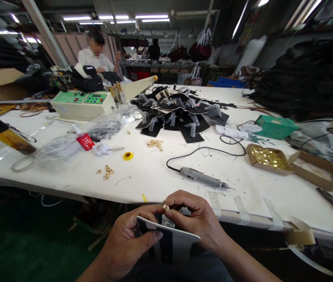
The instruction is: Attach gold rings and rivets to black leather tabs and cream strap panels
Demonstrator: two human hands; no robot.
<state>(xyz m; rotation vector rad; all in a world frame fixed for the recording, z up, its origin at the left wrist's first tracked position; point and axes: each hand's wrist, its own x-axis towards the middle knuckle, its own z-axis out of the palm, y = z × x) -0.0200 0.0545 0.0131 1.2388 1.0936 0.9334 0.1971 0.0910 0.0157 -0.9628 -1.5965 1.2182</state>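
Note:
Just off the table's front edge, my left hand [131, 239] is closed on a thin panel [181, 237] with a pale face and a dark stripe, thumb on the near side. My right hand [194, 213] pinches a small gold-coloured metal fitting [166, 207] between thumb and forefinger, above the panel's upper edge. The left fingertips come close to the fitting; whether they touch it I cannot tell. Behind my hands on the table lie a grey electric screwdriver [200, 177] and two little piles of gold fittings, one nearer [108, 172] and one farther [155, 145].
Black panels with wrapped straps [181, 117] are heaped mid-table. At right stand a cardboard tray of gold pieces [268, 158] and a green box [276, 127]. Yellow tape [128, 156], a red packet [84, 141], a bottle [10, 137] and a pale machine [84, 105] lie left. A co-worker [95, 58] sits behind.

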